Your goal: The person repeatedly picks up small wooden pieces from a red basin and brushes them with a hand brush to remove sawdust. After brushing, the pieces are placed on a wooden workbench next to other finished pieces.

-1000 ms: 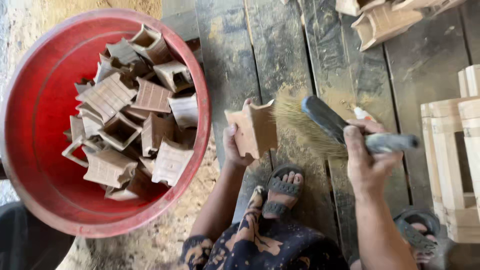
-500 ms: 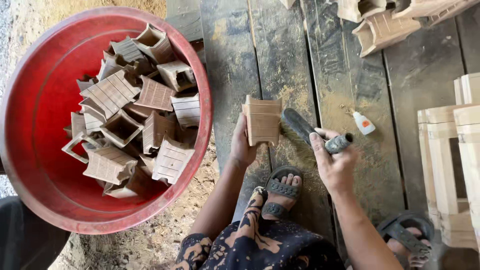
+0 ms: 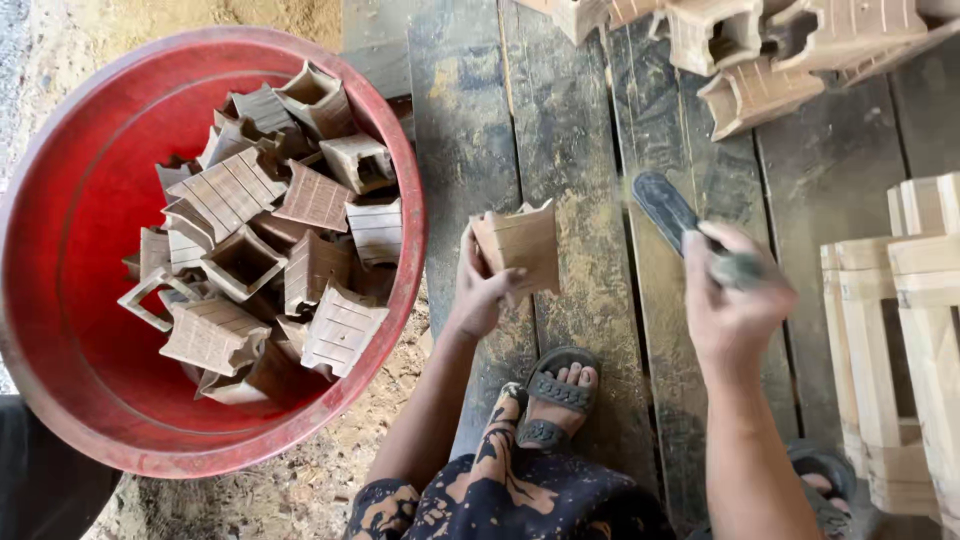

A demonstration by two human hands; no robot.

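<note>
Hands grip a wooden box (image 3: 520, 245) and brush (image 3: 690, 230), red basin (image 3: 60, 200) of boxes beside.

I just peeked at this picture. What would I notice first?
The big red tub at the left, heaped with small square wooden pots. Beside it, over the dark planks, the left hand holds up one wooden pot, while the right hand grips a dark brush.
</note>
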